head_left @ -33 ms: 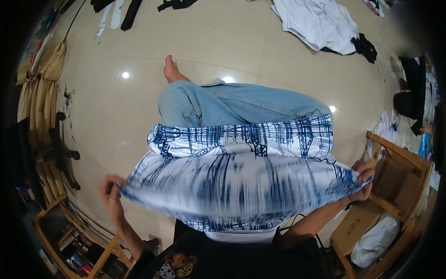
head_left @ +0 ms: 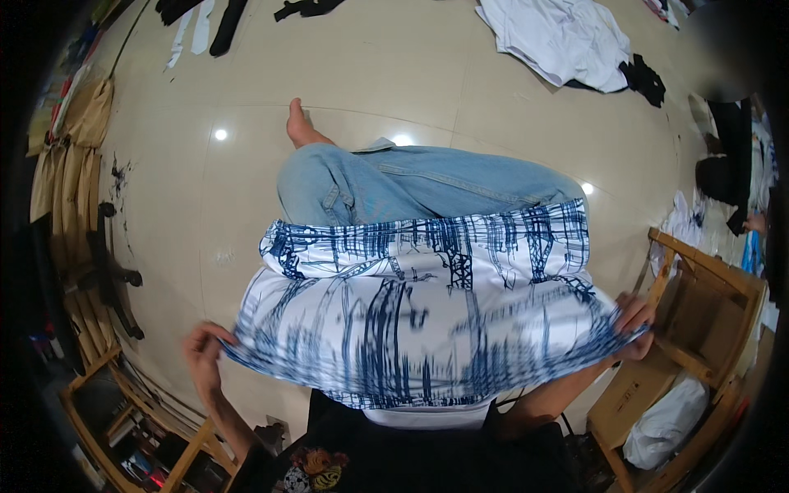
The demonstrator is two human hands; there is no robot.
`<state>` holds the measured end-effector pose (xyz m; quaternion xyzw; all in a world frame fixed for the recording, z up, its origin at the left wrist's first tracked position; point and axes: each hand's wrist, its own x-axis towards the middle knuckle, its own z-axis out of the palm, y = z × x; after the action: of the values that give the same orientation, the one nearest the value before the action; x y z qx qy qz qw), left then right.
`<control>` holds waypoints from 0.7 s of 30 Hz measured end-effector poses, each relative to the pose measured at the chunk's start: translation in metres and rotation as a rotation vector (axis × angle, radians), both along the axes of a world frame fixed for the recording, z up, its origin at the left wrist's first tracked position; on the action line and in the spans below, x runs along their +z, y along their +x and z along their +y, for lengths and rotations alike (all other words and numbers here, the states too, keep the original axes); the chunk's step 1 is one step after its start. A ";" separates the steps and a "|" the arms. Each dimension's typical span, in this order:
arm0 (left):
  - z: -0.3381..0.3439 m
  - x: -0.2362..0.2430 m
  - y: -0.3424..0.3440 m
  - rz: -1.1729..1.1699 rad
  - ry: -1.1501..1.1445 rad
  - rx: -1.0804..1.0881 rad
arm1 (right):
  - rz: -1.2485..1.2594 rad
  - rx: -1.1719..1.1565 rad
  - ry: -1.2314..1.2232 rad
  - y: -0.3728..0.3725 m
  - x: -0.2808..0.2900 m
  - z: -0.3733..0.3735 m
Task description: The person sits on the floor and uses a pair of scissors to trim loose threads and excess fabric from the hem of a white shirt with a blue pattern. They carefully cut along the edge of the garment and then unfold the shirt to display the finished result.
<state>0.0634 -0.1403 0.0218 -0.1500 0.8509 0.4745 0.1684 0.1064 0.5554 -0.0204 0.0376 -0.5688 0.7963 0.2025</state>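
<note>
A white fabric piece with blue sketch-like line print (head_left: 419, 320) lies across my lap, its far part folded into a band over my light blue jeans (head_left: 427, 172). My left hand (head_left: 205, 349) is closed on the fabric's left edge. My right hand (head_left: 633, 324) grips the opposite edge, fingers curled over it. The near part of the fabric is blurred by motion, and a plain white strip shows below it against my black shirt.
White garments (head_left: 551, 41) and black pieces (head_left: 645, 78) lie on the tiled floor (head_left: 189, 189) ahead. Brown bundles (head_left: 62, 189), a black wheeled base (head_left: 107, 263) and wooden frames (head_left: 90, 370) line the left. At right stand wooden furniture (head_left: 715, 304), cardboard (head_left: 616, 394) and a white bag (head_left: 662, 423).
Both my hands have moved slightly inward with the fabric edges, the left one also a little downward. The fabric between them looks less smeared and hangs a bit differently.
</note>
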 end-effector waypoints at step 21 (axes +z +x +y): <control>0.403 -0.073 -0.023 0.448 0.409 -1.512 | -0.641 -0.774 0.183 -0.089 -0.002 -0.071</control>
<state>0.0399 0.2622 -0.0517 0.5974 0.6319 0.3974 0.2932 0.0174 0.4844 -0.0227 -0.4042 -0.6419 0.5815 0.2939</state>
